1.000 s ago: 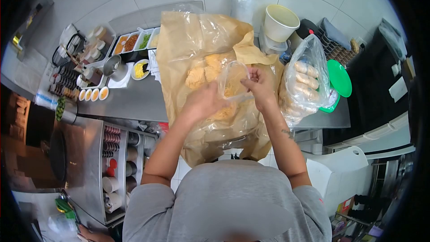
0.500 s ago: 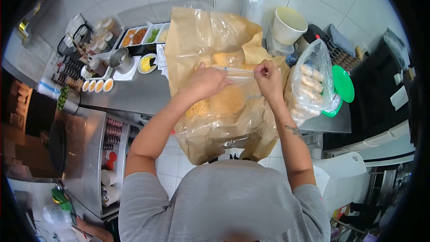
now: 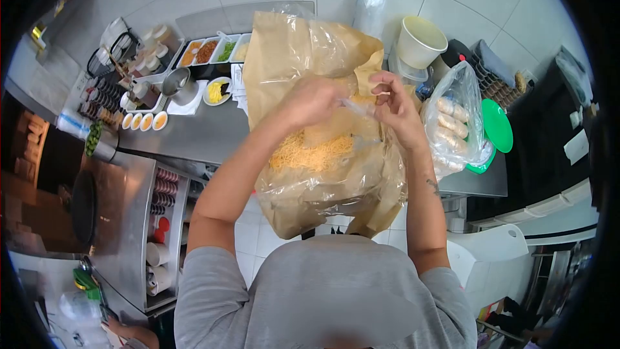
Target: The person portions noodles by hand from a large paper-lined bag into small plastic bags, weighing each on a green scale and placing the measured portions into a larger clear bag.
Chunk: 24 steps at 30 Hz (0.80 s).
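Note:
A large brown paper bag lined with clear plastic (image 3: 284, 39) lies spread open in front of me. Yellow shreds, looking like grated cheese (image 3: 313, 154), lie loose inside it. Over them, my left hand (image 3: 316, 101) is closed on one side of a small clear plastic bag (image 3: 358, 106). My right hand (image 3: 396, 108) has its fingers curled at the other side of that bag, thumb and fingertips against the plastic. The small bag's lower part and contents are hard to make out behind my hands.
Left on the steel counter (image 3: 206, 123) are topping trays (image 3: 205, 52), a metal pitcher (image 3: 181, 87), a small yellow-filled bowl (image 3: 217, 92) and several sauce cups (image 3: 147, 121). To the right are a bag of rolls (image 3: 452, 119), a green lid (image 3: 496, 124) and a white bucket (image 3: 421, 42).
The small plastic bag, stretched flat between my hands before, is now bunched and raised, uncovering more yellow shreds. My left hand moved right and my right hand's fingers rose and curled.

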{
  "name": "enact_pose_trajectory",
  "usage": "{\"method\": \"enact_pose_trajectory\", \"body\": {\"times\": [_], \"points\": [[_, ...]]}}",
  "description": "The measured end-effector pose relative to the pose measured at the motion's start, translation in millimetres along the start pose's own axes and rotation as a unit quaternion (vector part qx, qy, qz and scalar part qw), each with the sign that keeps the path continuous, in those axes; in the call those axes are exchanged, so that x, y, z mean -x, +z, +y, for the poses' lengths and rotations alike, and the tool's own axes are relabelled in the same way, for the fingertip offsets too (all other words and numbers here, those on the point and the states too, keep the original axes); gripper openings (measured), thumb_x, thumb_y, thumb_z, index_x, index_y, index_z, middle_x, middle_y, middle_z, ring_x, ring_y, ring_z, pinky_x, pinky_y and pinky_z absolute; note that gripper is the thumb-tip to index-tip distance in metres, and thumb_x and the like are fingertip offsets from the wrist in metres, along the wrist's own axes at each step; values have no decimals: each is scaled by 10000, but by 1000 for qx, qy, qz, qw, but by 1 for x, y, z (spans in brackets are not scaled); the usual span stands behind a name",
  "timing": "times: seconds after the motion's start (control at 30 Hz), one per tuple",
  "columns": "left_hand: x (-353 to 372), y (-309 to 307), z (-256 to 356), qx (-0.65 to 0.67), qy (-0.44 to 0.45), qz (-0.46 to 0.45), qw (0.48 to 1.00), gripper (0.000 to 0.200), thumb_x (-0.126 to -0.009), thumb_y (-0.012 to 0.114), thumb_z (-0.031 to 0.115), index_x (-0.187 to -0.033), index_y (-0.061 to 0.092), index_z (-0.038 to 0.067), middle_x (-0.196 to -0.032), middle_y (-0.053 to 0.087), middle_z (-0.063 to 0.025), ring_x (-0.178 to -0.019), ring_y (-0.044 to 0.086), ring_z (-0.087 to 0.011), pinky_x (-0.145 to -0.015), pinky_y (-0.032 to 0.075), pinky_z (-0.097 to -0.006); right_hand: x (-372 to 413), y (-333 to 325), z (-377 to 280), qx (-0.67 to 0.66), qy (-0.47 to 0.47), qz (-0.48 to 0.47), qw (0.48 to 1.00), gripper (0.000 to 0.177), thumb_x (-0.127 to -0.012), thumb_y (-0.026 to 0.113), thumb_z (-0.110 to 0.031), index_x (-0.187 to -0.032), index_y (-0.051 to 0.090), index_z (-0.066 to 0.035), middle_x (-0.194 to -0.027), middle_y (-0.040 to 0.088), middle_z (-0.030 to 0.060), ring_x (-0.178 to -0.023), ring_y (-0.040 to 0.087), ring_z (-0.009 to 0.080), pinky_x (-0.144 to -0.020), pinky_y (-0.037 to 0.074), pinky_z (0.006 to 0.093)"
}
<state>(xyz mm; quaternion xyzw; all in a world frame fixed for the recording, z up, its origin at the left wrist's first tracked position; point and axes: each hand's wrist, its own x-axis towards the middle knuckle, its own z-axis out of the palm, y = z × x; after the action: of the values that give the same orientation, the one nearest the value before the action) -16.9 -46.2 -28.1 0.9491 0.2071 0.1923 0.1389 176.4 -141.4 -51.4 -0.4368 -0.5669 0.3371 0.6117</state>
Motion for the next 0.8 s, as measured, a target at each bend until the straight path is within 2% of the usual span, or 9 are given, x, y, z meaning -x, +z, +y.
{"method": "enact_pose_trajectory", "body": {"times": [0.13,0.17,0.23,0.33,0.43,0.53,0.67,0.73,0.8], "points": [[-1,-22,4,50,54,11,997,128,-768,610,150,-882,652,109,-839,625,-146,-795,606,-328,-659,473,-439,4,12,10,77,-15,-111,991,300,-735,709,-116,-1003,589,-56,-1028,566,38,-881,531,157,-785,416,295],[2,-14,3,35,18,-23,999,127,-782,595,135,-893,647,105,-829,602,-138,-799,600,-320,-673,470,-423,8,16,26,100,-3,-144,984,318,-728,727,-140,-1006,593,-65,-1014,579,42,-858,546,186,-770,433,328],[12,24,0,6,-49,-92,995,130,-808,563,106,-914,639,97,-809,556,-122,-807,588,-302,-701,464,-392,17,15,95,211,76,-185,957,338,-724,744,-176,-1014,605,-75,-973,615,78,-834,559,219,-770,444,323],[24,72,-11,25,-38,-149,988,136,-812,558,104,-921,637,83,-809,562,-126,-814,585,-308,-718,463,-388,35,9,135,227,165,-199,939,336,-723,750,-195,-1001,609,-71,-927,631,115,-832,576,235,-773,455,327],[13,60,-6,121,17,-7,992,110,-817,556,115,-888,622,63,-813,566,-133,-824,582,-315,-723,461,-388,19,13,79,201,-22,-208,957,308,-748,727,-192,-992,598,-54,-953,631,118,-877,591,248,-793,461,338],[-5,32,16,97,55,-13,994,135,-815,541,100,-919,605,43,-819,571,-135,-807,571,-327,-712,454,-396,8,15,65,206,75,-270,938,271,-779,688,-171,-1004,598,-49,-967,633,119,-923,596,253,-808,462,356],[-2,30,17,114,30,84,989,143,-822,549,101,-942,597,40,-847,559,-122,-797,553,-296,-700,446,-376,2,17,73,262,81,-172,946,247,-823,626,-132,-1053,594,-50,-1021,627,128,-959,588,266,-829,455,356],[8,33,21,145,-13,200,969,208,-825,569,120,-1018,574,43,-935,550,-139,-905,539,-295,-765,439,-366,2,13,72,270,72,-98,955,245,-841,596,-115,-1080,588,-61,-1050,618,142,-978,582,274,-839,448,355],[21,46,31,198,-102,293,930,283,-836,588,144,-1087,535,25,-999,532,-148,-980,521,-278,-816,427,-348,0,14,82,103,109,44,988,248,-866,560,-118,-1105,573,-53,-1051,614,153,-977,576,270,-854,436,344]]}}
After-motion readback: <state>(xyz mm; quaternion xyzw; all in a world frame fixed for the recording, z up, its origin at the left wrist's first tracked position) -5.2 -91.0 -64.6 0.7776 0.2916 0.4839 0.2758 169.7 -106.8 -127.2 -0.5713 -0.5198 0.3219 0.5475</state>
